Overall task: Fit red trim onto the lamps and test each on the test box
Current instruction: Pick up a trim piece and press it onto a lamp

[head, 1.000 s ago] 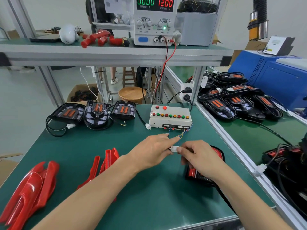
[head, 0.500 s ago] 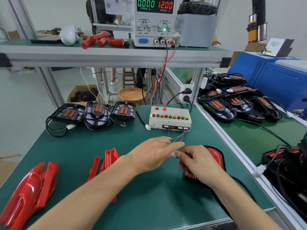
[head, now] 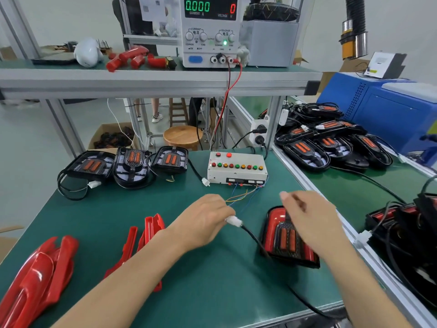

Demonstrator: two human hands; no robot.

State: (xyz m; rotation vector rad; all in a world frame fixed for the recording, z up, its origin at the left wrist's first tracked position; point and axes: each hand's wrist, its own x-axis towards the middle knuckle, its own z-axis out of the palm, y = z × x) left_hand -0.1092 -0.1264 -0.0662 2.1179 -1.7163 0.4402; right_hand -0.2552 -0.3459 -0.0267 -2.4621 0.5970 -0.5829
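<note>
- On the upper shelf [head: 153, 78] we see a power supply [head: 210, 31], its current display reading 0.000.
- Red and black leads [head: 228, 95] hang from it.
- A wooden stool [head: 182, 136] stands behind the bench.
- A cardboard box [head: 113, 138] sits left of the stool.
- A blue machine [head: 387, 107] stands at right.
- A white helmet-like shell [head: 87, 52] lies on the shelf.
</note>
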